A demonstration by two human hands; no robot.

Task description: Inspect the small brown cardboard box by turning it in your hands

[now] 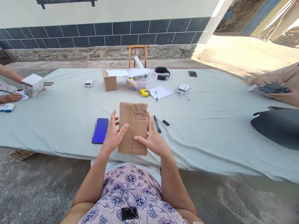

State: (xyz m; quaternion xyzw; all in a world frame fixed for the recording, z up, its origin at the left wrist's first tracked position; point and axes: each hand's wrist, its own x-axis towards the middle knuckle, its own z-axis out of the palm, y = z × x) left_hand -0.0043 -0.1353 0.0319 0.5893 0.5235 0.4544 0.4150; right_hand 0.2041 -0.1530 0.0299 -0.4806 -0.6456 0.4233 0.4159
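Note:
Between my two hands is a brown cardboard box (133, 137), with black scribbled lines near its top right corner and a seam down the middle. My left hand (115, 133) grips its left side, thumb across the front face and fingers along the edge. On the right side my right hand (154, 138) holds it, thumb on the face and fingers partly hidden behind. A phone with a blue screen (101, 130) lies left of my left hand. Right of the box rest an uncapped black marker (157, 123) and its black cap (166, 123).
Farther back stand a small carton (109, 83) and a plastic basket (142, 84) beside a yellow tape measure (144, 92). A pen lies on a paper sheet (167, 92). People sit at both ends; a dark bag (277, 127) is at the right.

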